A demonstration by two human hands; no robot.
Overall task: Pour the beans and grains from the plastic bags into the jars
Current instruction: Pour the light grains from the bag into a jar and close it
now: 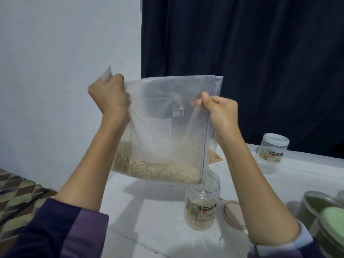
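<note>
An open jar (202,202) with a shallow layer of grains is seen on the white bench (149,211), a pinkish lid (233,213) just beside it. Above it, a clear zip bag (167,127) of pale grains is held tilted, its lower corner over the jar's mouth. One bunched bag corner is gripped by the left hand (108,95); the zip edge is pinched by the right hand (221,112). A lidded jar (272,153) is shown farther back.

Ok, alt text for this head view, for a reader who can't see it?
Two hands, left hand and right hand, hold a tilted zip bag of pale grains, its lower corner over an open clear jar on a white table. A lidded jar stands behind.
</note>
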